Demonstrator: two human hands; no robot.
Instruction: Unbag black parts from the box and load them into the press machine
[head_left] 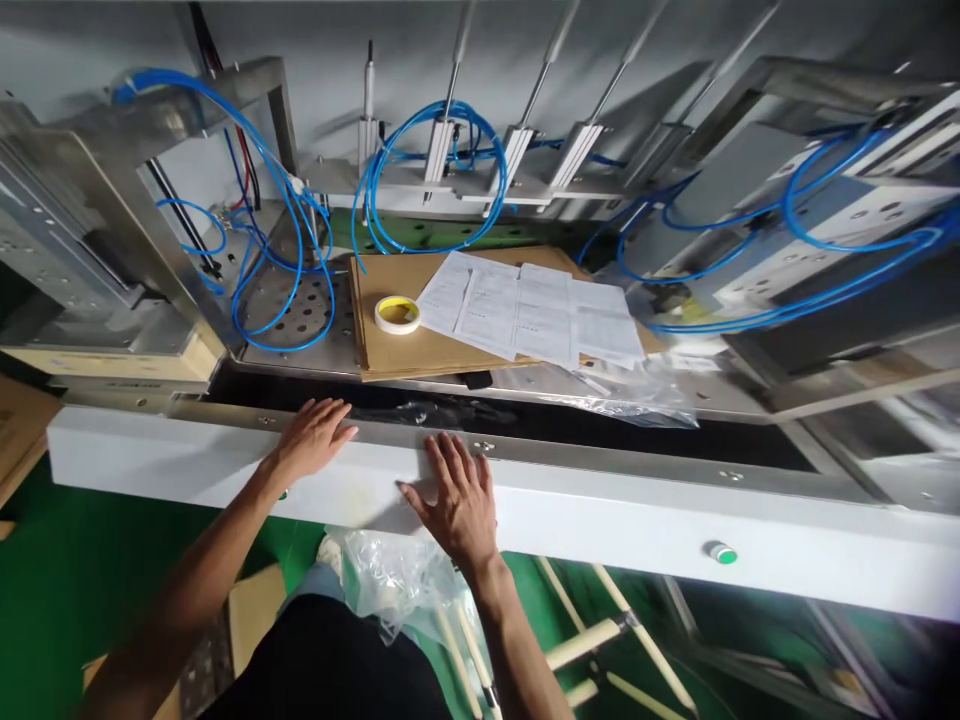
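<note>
My left hand (311,440) rests on the metal front edge of the white machine beam (615,505), its fingers stretched out and nothing in them. Farther right, my right hand (457,500) lies flat on the same beam, fingers pointing away from me and thumb apart. Beyond the hands, several printed paper sheets (540,310) overlap on a flat piece of brown cardboard (390,350). A roll of tape (397,315) with a yellow inner ring lies on the cardboard, left of the papers.
Coiled blue air tubes (442,245) hang in front of several pneumatic cylinders (514,160). Clear plastic film (652,395) lies over a dark slot. A green button (724,553) sits on the beam front. Below are a plastic bag (397,570) and cream-coloured pipes (585,645).
</note>
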